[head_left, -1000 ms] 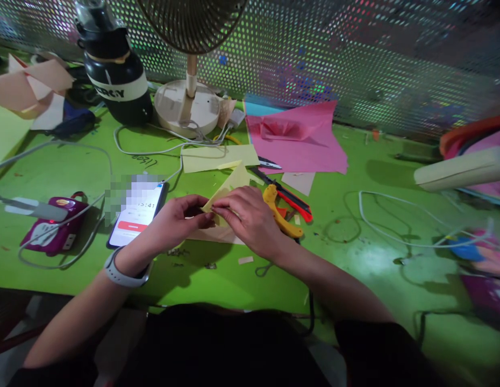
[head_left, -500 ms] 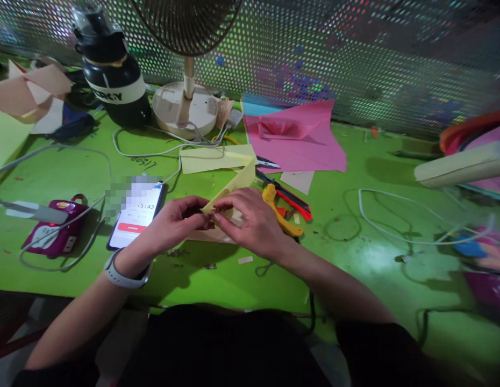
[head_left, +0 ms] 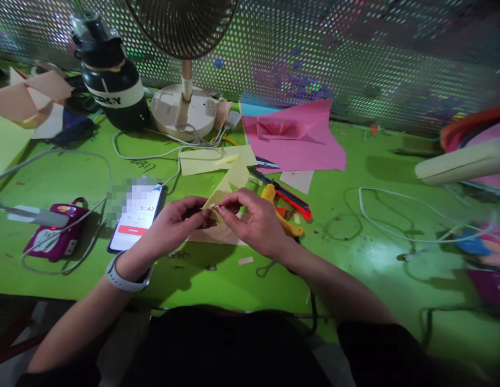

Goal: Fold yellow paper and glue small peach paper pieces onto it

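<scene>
A strip of yellow paper [head_left: 229, 180] slants up and away between my two hands above the green table [head_left: 218, 290]. My left hand [head_left: 185, 217] pinches its lower end between thumb and fingers. Close beside it, my right hand [head_left: 254, 220] has thumb and forefinger closed at the same end of the paper; their tips meet near the left fingertips. Any fold there is too small to make out. Below the hands lies a pale pink paper [head_left: 218, 235], partly covered. Just right of my right hand are a yellow-handled tool [head_left: 290, 228] and a red-and-black cutter [head_left: 294, 201].
A lit phone [head_left: 135, 215] and a purple power adapter [head_left: 58, 231] with white cables lie to the left. Toward the back stand a black bottle [head_left: 113, 91] and a fan [head_left: 185, 110]. Pink paper [head_left: 302, 145] and a flat yellow paper strip [head_left: 201, 161] lie beyond my hands.
Both hands stay in nearly the same place. The yellow paper's far end swung right, then back, and shows more of its face now. My right fingers have shifted slightly at its lower end.
</scene>
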`<state>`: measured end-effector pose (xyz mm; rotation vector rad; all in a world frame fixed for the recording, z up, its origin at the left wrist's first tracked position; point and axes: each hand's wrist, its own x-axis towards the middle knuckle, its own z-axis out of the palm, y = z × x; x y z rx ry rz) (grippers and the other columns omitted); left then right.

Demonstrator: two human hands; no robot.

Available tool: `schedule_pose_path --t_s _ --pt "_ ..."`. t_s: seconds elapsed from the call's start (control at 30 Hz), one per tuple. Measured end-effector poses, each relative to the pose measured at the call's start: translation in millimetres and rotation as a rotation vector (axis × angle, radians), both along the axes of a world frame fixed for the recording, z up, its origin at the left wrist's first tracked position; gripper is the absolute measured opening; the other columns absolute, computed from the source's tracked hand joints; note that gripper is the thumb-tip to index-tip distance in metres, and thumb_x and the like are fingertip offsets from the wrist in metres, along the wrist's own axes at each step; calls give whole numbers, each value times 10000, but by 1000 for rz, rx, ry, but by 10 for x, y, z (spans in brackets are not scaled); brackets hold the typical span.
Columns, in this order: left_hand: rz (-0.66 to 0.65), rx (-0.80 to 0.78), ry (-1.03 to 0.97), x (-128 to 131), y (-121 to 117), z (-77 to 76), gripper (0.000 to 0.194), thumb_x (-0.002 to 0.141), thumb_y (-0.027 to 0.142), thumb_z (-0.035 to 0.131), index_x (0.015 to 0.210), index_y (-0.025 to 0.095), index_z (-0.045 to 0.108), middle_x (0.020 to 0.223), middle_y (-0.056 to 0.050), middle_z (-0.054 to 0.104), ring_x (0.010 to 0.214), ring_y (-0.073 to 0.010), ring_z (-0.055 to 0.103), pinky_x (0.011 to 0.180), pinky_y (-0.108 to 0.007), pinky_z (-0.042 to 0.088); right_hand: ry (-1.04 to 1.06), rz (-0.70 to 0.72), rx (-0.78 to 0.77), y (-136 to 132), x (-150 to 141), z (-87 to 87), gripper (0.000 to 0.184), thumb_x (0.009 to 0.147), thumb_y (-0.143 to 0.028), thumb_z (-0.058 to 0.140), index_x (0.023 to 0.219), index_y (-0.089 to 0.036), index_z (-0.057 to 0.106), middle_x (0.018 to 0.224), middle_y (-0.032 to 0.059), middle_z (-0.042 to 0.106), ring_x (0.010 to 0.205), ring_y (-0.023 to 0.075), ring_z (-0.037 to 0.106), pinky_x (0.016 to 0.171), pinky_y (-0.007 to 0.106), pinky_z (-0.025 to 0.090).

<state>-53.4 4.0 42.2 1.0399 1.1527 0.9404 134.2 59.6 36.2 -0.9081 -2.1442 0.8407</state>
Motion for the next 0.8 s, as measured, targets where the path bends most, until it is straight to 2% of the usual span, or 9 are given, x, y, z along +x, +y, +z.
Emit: schedule_pose_path --t_s 0.37,0.8 --pt "-8 15 -22 17 1 -20 309 829 335 673 1051 120 659 1015 -78 713 907 -177 691 910 -345 544 12 -48 -94 -24 -39 -8 72 840 -272 668 847 -206 638 779 9 671 703 138 623 651 285 506" --pt "-33 31 -7 4 3 -46 286 854 323 659 1059 125 665 1004 -80 710 914 -174 682 892 -332 542 37 -23 -86 -30 -33 -19 42 850 -238 657 825 -207 644 780 9 679 710 139 619 648 284 501"
